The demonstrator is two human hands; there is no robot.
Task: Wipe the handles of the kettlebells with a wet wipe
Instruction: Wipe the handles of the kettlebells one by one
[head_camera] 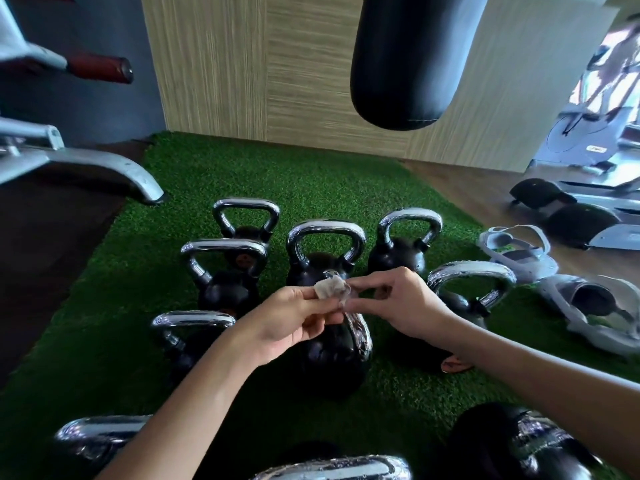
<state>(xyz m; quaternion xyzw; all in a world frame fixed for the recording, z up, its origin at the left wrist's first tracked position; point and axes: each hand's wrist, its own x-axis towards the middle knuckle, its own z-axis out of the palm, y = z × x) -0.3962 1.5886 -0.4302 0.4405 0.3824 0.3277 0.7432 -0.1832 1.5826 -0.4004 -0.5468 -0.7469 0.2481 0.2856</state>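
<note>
Both hands were raised above the group of kettlebells [325, 258] standing on the green turf mat [311, 178]; the left hand [291, 320] and the right hand [398, 303] met at the centre of the view, each pinching one side of a small, crumpled wet wipe [330, 289] between thumb and fingertips; the wipe appeared greyish and bunched, held clear of any metal; no handle was in contact with it at this moment. Directly below the hands stood one kettlebell with its chrome handle [360, 336] partly hidden by the left hand; further kettlebells stood behind it, to both sides, and nearest the camera at the lower edge; several handles, including one at the right [471, 271], showed droplets or a wet sheen, which suggested that they had been wiped, though this could not be confirmed. The step in hand was judged to be preparation of the wipe, either unfolding or refolding it to present a fresh face, not wiping itself. The next move would call for one hand to take the wipe alone, wrap it around a handle, and draw it along the full arch, including both uprights; the free hand would likely need to steady the bell.
</note>
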